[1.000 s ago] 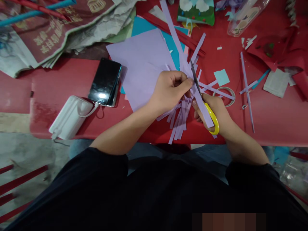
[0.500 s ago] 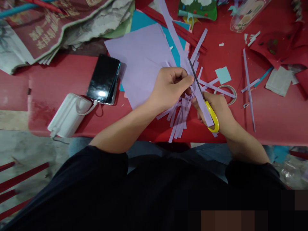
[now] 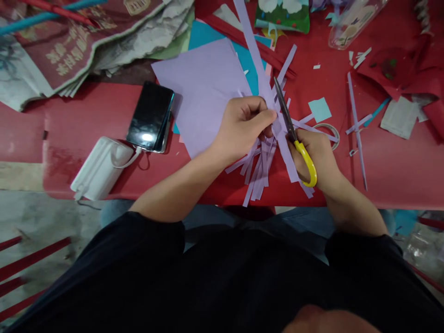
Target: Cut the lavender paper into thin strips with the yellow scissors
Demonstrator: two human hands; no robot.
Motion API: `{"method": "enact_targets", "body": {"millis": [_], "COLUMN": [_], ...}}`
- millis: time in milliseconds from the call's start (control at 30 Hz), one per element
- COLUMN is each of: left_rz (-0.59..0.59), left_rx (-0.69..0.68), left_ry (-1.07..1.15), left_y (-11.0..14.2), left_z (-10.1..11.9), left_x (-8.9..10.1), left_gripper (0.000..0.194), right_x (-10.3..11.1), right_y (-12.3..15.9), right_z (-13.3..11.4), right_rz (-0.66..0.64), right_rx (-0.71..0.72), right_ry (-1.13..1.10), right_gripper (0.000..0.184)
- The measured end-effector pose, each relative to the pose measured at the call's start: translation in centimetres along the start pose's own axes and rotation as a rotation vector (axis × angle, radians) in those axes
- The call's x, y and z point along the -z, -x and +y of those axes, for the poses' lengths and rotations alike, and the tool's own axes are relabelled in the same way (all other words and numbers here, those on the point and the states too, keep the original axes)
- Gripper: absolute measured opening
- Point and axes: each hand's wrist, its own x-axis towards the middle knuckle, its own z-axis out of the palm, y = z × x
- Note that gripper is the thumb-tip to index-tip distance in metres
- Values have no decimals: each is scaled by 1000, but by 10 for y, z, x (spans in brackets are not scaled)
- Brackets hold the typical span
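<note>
Between thumb and fingers, my left hand (image 3: 246, 125) pinches a long purple paper strip (image 3: 250, 41) that runs slantwise over the table. My right hand (image 3: 317, 155) is closed on scissors (image 3: 305, 162) with yellow handles and dark blades pointing away from me. The blades lie just right of the strip, beside my left fingertips. Under both hands is a heap of cut purple strips (image 3: 260, 178), partly hidden. A large purple paper sheet (image 3: 208, 88) lies left of the strip, on top of blue paper (image 3: 201, 34).
A phone (image 3: 151, 115) and a white power bank (image 3: 100, 169) joined by a cable lie on the left of the red table (image 3: 194, 189). Newspaper (image 3: 138, 44) covers the back left. A tape roll (image 3: 338, 136), paper scraps and a clear plastic package (image 3: 355, 23) are to the right.
The scissors have come away from the strip to the right, and a gap now shows between blades and paper. The strip's near end has shifted slightly left. My left hand still pinches it.
</note>
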Motion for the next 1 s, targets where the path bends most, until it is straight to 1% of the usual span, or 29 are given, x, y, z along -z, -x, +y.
{"method": "enact_targets", "body": {"millis": [67,133,267,367,467,500,567,633,700,767,833,1000], "left_rz": [-12,-38,-111,-166,-192,-213,-277,-329,-340,-332,-333,-384], "left_rx": [-14,-17,-26,-91,-132,-117,-43,52,119,148,163,176], "left_ry": [12,11,-47,-43,64,126,241,298,313,333,346,310], "left_y": [0,0,2,3,1,0,-1,-2,-2,-1,0,2], "left_z": [-1,-2,-8,-14,-19,-20,-21,-21,-21,-21,-20,-17], "left_x": [0,1,1,2,3,3,4,5,6,6,5,4], "left_gripper": [43,43,39,32,21,16,8,12,21,29,31,37], "right_x": [0,0,-2,-5,-7,-6,-4,-2,0,1,1,1], "right_y": [-2,-2,0,1,0,0,-1,-2,-3,-5,-6,-8], "right_z": [1,1,-5,-6,-4,-3,-1,0,-1,-3,-3,0], "right_rz": [58,73,-5,-46,-64,-70,-105,-154,-189,-202,-220,-375], "right_rx": [-10,-54,-160,-157,-140,-143,-153,-161,-180,-214,-244,-249], "right_ry": [-19,-131,-403,-549,-715,-766,-846,-894,-922,-942,-951,-976], "right_gripper": [45,42,41,35,32,31,29,28,29,30,31,38]}}
